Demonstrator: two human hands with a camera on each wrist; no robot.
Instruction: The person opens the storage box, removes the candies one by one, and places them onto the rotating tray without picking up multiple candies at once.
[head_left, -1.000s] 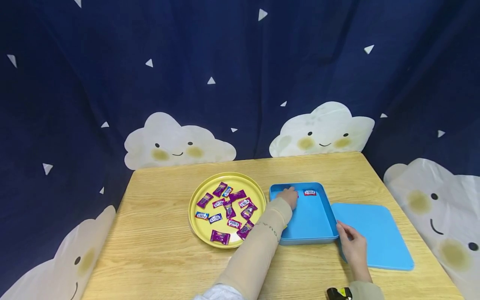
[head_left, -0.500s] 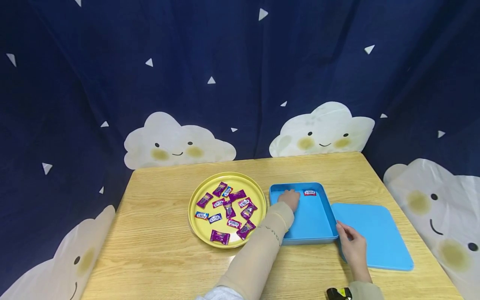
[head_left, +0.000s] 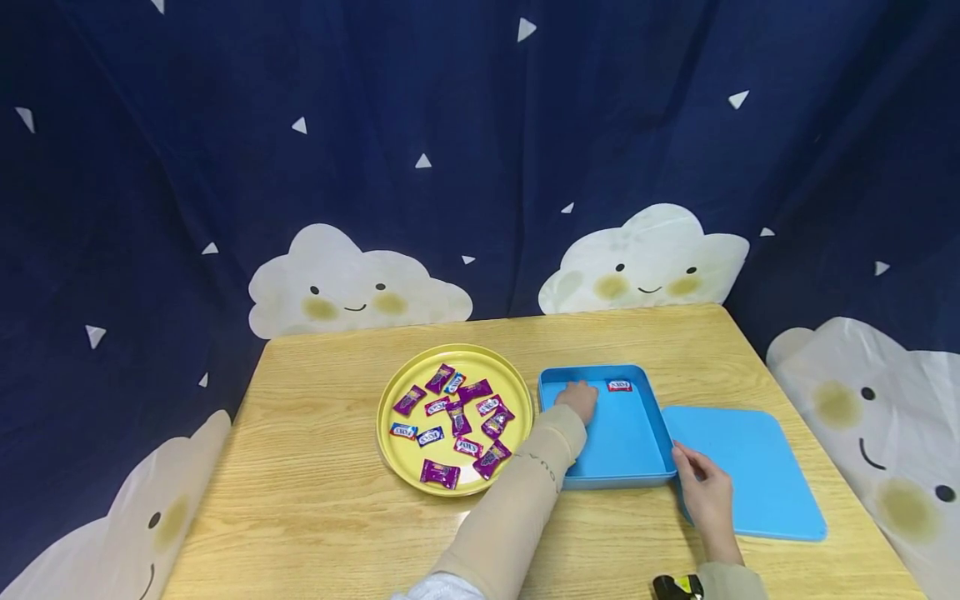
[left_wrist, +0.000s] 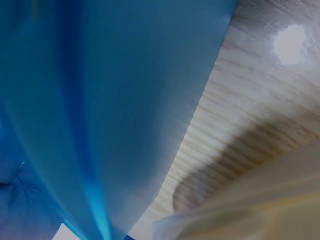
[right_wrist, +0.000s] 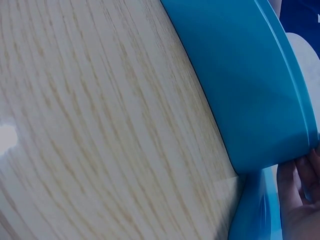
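Observation:
In the head view my left hand (head_left: 577, 402) reaches down into the back left part of a shallow blue box (head_left: 618, 482). Its fingertips are hidden behind the back of the hand, so I cannot tell whether it holds anything. To the right of that hand, a small red, white and blue wrapped candy (head_left: 619, 386) lies against the box's back wall. My right hand (head_left: 705, 492) pinches the front right corner of the box. From the right wrist, fingers (right_wrist: 289, 185) show right at the corner rim of the box (right_wrist: 250, 90).
Left of the box, a round yellow tray (head_left: 408, 479) bears several purple-wrapped candies (head_left: 440, 474) and smaller red or blue ones (head_left: 403, 431). A flat blue lid (head_left: 772, 475) lies on the wooden table (head_left: 315, 500) at the right. A dark blue curtain (head_left: 480, 100) hangs behind.
A bit of purple wrapper showed at my left fingers a second ago and is out of sight now. That hand has shifted slightly within the box. The right hand stays at the corner.

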